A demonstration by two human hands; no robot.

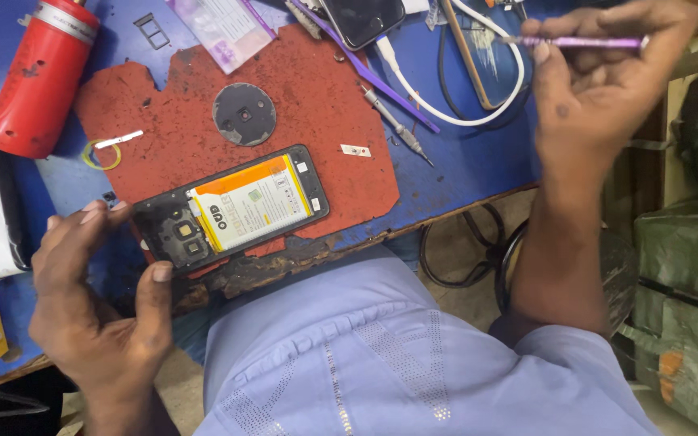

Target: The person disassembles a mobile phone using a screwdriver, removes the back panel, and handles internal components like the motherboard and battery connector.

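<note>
— What's he got there?

— An opened phone (232,211), back off, orange-and-white battery (254,203) sitting in its frame. It lies on a worn red mat (317,97) at the bench (462,153) edge.

— And the hands?

— Left hand (98,307) grips the phone's camera end, thumb and fingers (94,214) clamped on the corner. Right hand (607,81) is up and away, well apart from the phone, fingers pinched round a purple tool (583,42).

— Anything else?

— A grey disc (244,114) just above the phone, a small screwdriver (397,127) nearby, a red canister (42,77) far left.
</note>
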